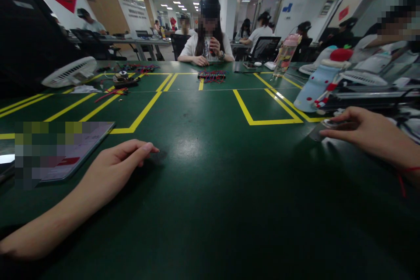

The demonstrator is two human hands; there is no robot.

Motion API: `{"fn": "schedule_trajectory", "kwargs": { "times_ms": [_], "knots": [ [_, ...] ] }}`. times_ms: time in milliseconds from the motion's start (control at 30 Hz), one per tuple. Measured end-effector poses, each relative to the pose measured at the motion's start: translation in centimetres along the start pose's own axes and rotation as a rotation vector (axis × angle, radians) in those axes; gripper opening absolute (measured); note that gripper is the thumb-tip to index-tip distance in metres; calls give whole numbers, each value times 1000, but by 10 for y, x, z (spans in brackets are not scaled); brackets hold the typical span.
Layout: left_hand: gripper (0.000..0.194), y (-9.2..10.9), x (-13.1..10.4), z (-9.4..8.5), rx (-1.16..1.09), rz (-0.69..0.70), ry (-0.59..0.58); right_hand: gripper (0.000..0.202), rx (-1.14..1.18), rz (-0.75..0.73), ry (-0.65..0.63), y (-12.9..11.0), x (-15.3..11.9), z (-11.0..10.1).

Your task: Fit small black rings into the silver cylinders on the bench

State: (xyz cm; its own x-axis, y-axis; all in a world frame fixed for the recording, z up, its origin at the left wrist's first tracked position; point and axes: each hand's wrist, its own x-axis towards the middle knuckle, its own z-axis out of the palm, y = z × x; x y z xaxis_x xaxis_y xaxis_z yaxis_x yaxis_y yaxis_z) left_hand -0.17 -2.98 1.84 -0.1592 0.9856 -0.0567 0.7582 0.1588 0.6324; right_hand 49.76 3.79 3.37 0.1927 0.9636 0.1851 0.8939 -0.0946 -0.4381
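Observation:
My left hand [123,159] rests low over the green table, thumb pressed against the curled fingers. Nothing shows between its fingertips, and a dark shadow lies just beyond them. To its left is a tablet [88,151] with a partly blurred screen. At the right, my right hand [357,129] pinches a small grey flat piece [316,133] between thumb and fingers. A whitish round part shows at the piece's upper end; its exact kind is too blurred to tell. Behind that hand stands a light blue bottle [311,87] with a red top.
Yellow tape [275,122] marks areas on the green table [210,201]. Wired parts [211,75] lie at the far side, before a seated person [208,46]. White fans [70,72] stand left and right. A pink-lidded clear bottle [285,59] is at the back right.

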Motion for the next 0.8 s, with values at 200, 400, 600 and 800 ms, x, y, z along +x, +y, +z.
{"fn": "schedule_trajectory", "kwargs": {
  "times_ms": [200,400,600,800],
  "knots": [
    [40,-1,1,2,-9,6,13,53,-79,-32,53,7,2,5],
    [38,-3,2,3,-15,37,-11,38,388,-375,103,-57,-37,38],
    [39,-5,1,2,22,29,-20,25,566,-773,-213,-136,-80,79],
    [43,5,9,2,38,12,-125,25,597,-806,-276,-148,-89,96]
  ]
}}
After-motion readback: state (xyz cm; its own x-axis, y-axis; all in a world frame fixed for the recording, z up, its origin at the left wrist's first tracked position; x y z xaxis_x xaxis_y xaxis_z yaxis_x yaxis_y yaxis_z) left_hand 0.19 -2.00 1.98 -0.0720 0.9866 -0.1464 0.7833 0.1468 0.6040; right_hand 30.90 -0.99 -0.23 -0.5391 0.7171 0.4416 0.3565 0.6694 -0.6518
